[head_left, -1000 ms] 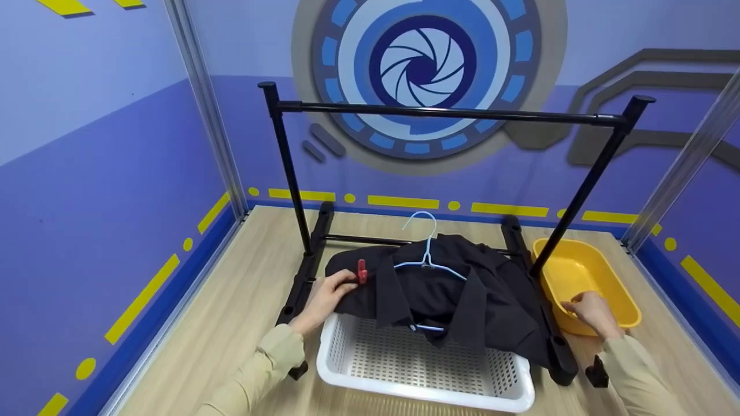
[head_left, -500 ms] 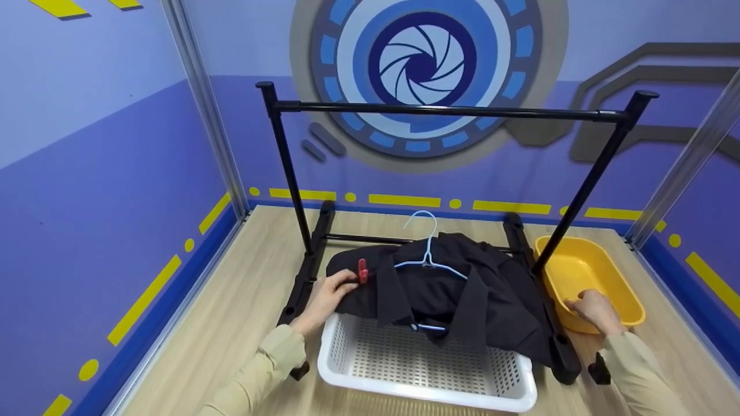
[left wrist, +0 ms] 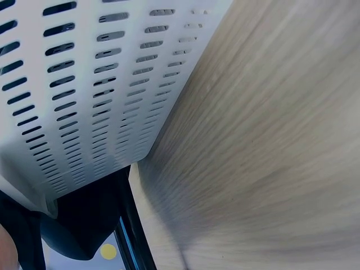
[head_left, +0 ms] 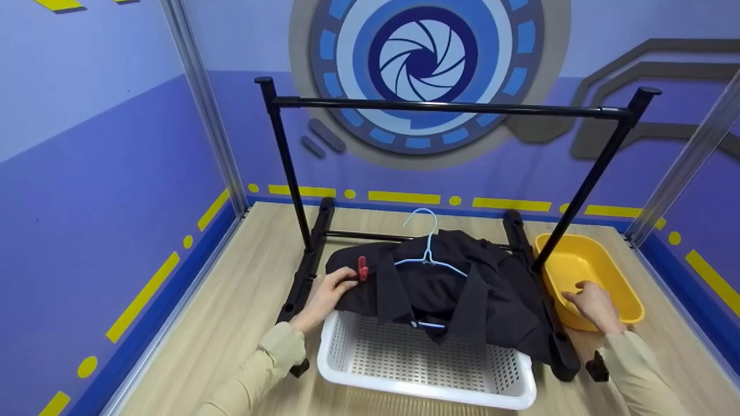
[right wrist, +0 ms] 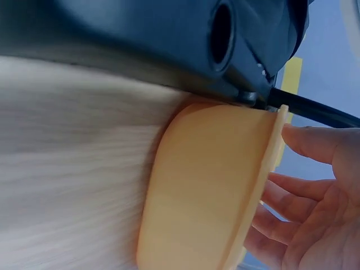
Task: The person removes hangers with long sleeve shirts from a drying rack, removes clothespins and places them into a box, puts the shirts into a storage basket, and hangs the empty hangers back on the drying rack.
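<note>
A black collared shirt (head_left: 514, 306) lies bunched over the back of a white basket (head_left: 428, 393), with a light blue hanger (head_left: 429, 237) in its collar. One red clothespin (head_left: 362, 269) stands on the shirt's left shoulder. My left hand (head_left: 326, 294) pinches the shirt cloth there, fingertips right beside the clothespin. Over the near end of a yellow basin (head_left: 627, 289) is my right hand (head_left: 595, 303), thumb and fingers apart. In the right wrist view, the fingers reach over the basin's rim (right wrist: 264, 180) with nothing visible between them.
A black garment rack (head_left: 451, 107) stands around the shirt, its feet on the wooden table (head_left: 231, 323). The right rack post (head_left: 589, 185) rises close beside the basin. Blue walls (head_left: 115, 190) enclose the left, back and right.
My right thumb and fingers, close together inside the basin before, have spread apart and lifted slightly. My left hand stays at the shirt; the head view tilts a little.
</note>
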A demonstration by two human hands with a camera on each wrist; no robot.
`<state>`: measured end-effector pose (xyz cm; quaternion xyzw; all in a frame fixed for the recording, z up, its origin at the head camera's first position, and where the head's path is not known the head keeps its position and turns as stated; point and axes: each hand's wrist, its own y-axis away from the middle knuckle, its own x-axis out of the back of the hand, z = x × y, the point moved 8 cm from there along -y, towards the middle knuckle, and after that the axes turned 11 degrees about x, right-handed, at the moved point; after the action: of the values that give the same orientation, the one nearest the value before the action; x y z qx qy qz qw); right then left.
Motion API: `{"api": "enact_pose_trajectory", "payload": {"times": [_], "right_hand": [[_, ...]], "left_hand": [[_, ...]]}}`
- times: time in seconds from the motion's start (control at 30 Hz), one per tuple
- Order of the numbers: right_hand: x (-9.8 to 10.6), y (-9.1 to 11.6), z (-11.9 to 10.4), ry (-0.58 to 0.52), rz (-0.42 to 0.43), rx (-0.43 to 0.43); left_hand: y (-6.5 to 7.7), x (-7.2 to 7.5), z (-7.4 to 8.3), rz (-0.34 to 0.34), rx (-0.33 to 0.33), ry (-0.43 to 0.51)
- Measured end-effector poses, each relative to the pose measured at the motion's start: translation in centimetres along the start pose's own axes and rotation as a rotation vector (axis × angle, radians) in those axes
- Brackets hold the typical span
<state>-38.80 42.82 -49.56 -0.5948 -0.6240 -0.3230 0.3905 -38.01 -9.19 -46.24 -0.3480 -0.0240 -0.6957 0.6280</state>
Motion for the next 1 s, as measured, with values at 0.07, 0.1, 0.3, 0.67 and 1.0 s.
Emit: {"api": "enact_pose_trajectory", "payload": {"times": [0.07,0.1,0.3,0.67,1.0], "right_hand": [[0.2,0.0,-0.3,0.001,0.015,0.007],[0.2,0.0,-0.5,-0.003,0.022,0.008],[0.9,0.0,-2.0,-0.005,0.087,0.028],[2.9,0.1,-4.5,-0.005,0.278,0.103],[5.0,0.3,-7.5,-0.06,0.475,0.231]], "left_hand": [[0.0,0.0,0.0,0.001,0.001,0.002],[-0.1,0.0,0.0,0.001,0.002,0.004],[-0.1,-0.1,-0.1,0.003,-0.001,0.008],[-0.1,-0.1,-0.1,0.005,0.006,0.005],[0.1,0.1,-0.1,0.017,0.027,-0.019]]}}
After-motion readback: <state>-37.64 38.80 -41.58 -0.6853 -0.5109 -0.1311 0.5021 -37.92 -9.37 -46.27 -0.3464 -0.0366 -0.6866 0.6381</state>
